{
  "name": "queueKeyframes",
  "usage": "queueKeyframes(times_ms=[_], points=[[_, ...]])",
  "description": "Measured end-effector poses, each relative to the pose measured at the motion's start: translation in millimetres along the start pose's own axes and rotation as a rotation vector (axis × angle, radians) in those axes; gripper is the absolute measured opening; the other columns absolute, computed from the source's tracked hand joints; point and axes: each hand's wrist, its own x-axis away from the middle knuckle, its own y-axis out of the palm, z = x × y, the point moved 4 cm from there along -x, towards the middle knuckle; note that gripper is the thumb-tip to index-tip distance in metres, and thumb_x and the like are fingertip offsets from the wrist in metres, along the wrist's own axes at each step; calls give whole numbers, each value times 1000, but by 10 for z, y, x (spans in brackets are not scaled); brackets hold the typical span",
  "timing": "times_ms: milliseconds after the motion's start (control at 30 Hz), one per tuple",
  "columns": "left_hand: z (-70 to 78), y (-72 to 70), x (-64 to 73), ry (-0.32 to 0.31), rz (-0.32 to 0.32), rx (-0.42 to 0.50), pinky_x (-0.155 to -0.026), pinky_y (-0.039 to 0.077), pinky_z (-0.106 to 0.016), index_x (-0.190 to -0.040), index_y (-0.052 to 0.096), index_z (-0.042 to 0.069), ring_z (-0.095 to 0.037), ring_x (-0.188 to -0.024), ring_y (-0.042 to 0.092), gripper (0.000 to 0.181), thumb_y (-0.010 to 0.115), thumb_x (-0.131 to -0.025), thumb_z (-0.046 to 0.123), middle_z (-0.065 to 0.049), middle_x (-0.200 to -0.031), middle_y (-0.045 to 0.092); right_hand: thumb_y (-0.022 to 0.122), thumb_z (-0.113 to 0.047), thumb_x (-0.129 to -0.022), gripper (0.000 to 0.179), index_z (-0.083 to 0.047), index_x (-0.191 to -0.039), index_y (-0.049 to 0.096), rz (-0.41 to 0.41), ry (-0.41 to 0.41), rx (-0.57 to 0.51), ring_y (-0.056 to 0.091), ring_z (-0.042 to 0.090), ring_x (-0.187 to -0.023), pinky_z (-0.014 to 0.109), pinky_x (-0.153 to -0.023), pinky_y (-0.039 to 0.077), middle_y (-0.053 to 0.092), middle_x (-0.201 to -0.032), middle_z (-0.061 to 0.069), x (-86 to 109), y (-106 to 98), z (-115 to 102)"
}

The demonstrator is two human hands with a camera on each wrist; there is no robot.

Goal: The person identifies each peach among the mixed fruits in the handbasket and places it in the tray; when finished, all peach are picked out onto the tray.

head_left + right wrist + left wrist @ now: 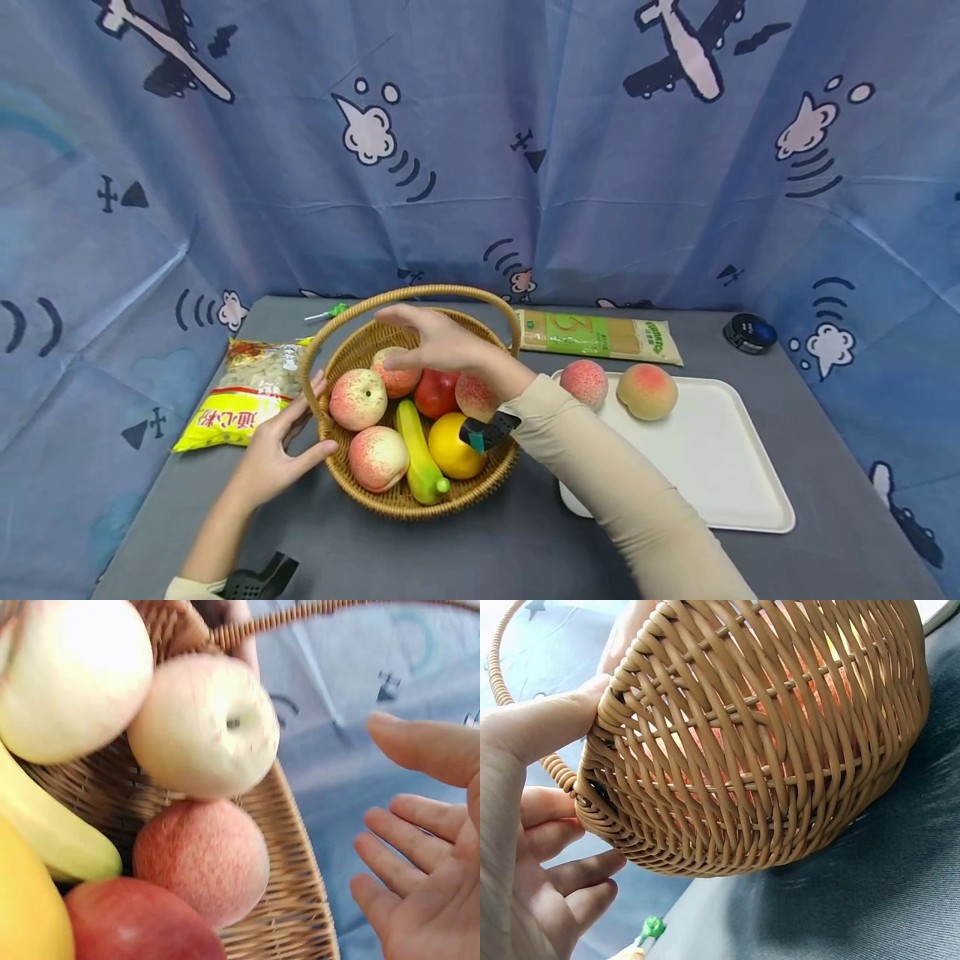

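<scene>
A wicker basket [405,510] with an arched handle stands near the table's middle. Inside lie two pale, red-speckled fruits [378,460], a banana [416,450], an orange-yellow fruit [453,450], a red fruit [437,393] and pinkish peaches [202,859]. My left hand [273,454] touches the basket's left end, its thumb on the rim and its loosely bent fingers at the handle's foot. Above the basket, under the handle's arch, my right hand [442,337] hovers with fingers spread and nothing held. In the right wrist view its palm shows bare, apart from the fruit.
Right of the basket, a white tray [712,450] carries two peaches [647,392]. Behind lies a long noodle packet [600,335]. A yellow pasta bag [247,392] lies at left, with a small green-topped item [339,309] behind the basket. A dark round object [750,332] sits back right.
</scene>
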Motion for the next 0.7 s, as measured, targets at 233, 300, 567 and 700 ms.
queueKeyframes(times_ms=[233, 300, 567, 700], points=[[-5, 2, 2, 5, 1, 7, -104, 36, -8, -142, 41, -1, 1, -132, 39, 79, 74, -70, -10, -21, -150, 34, 71, -15, -84, 67, -6, -143, 40, -146, 107, -55, 37, 23, -138, 38, -115, 33, 42, -147, 10, -194, 61, 225], [-10, -3, 3, 2, 2, 3, -103, 36, -8, -142, 41, -2, 1, -131, 40, 79, 75, -70, -10, -21, -149, 35, 70, -12, -84, 67, -6, -143, 39, -190, 132, -73, 36, 23, -138, 37, -116, 33, 42, -147, 10, -221, 90, 280], [-36, -9, -9, -28, -10, -35, -103, 36, -7, -143, 40, 2, 4, -129, 40, 81, 76, -71, -7, -18, -150, 35, 70, -7, -83, 70, -7, -145, 38, -262, 196, -118, 37, 22, -137, 33, -115, 34, 40, -149, 8, -266, 121, 503], [-33, -9, -11, -31, -10, -31, -102, 37, -8, -144, 39, 2, 3, -129, 41, 81, 76, -71, -6, -16, -150, 37, 72, -7, -82, 71, -10, -145, 39, -293, 255, -125, 43, 21, -131, 32, -110, 39, 42, -147, 6, -278, 140, 608]])
